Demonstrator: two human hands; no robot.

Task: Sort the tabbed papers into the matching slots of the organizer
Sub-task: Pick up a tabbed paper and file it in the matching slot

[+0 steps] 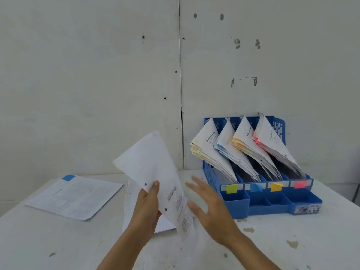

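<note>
My left hand (pixel 148 205) holds a white printed sheet (pixel 152 164) lifted off the table, thumb on its face; a yellow tab peeks at the sheet's left corner. My right hand (pixel 208 203) hovers just right of that sheet with fingers spread, holding nothing. The blue organizer (pixel 235 203) stands at the right against the wall. Its slots carry yellow (pixel 231 189), blue (pixel 256 187), orange (pixel 275 187) and pink (pixel 300 184) labels, and each slot holds leaning papers with matching tabs. A sheet with a blue tab (pixel 75 195) lies flat on the table at the left.
More white sheets (pixel 130 203) lie on the table under the lifted sheet. The white table (pixel 282 240) is stained in spots. A white panelled wall (pixel 97 75) rises right behind the table and the organizer.
</note>
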